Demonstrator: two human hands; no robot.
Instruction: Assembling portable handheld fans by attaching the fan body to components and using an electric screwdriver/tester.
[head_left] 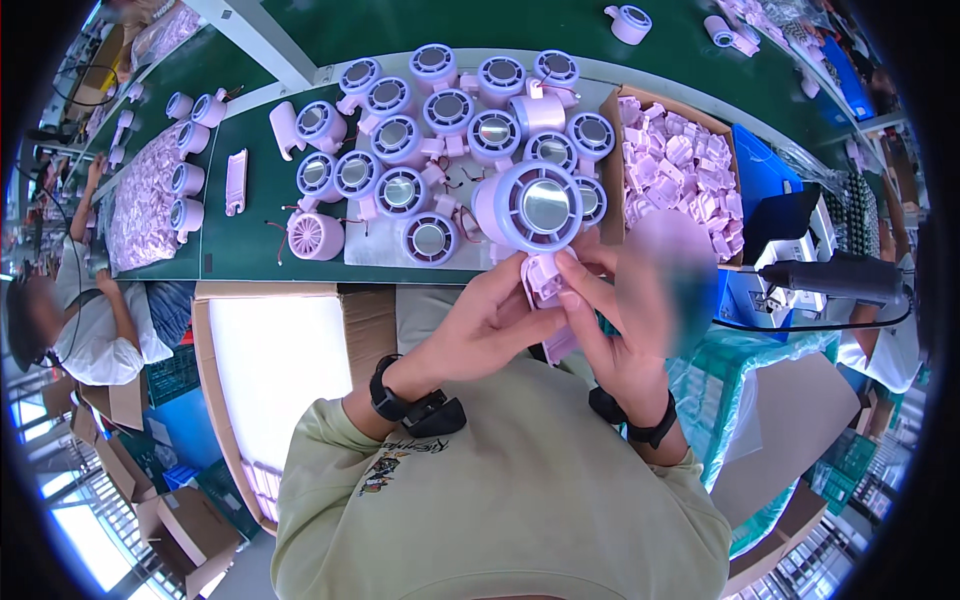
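Observation:
A lavender handheld fan (545, 208) with a round grille and silver disc is held up in front of me, its head pointing toward the table. My left hand (485, 318) is closed around the neck and handle from the left. From the right, my right hand (618, 330) pinches the same neck with thumb and fingers. Part of the pale handle shows below my fingers; the rest is hidden. Just beyond, several similar fan heads (432, 238) lie on the green table (240, 245), some with thin wires. One fan head (316, 236) shows its ribbed side.
A cardboard box (612, 165) of small pink plastic parts stands right of the fans. Further right are a blue bin (765, 160) and a dark power screwdriver (830, 280) with a cable. Left lie a long handle shell (236, 182) and bagged parts (155, 205). An open carton (205, 350) is below.

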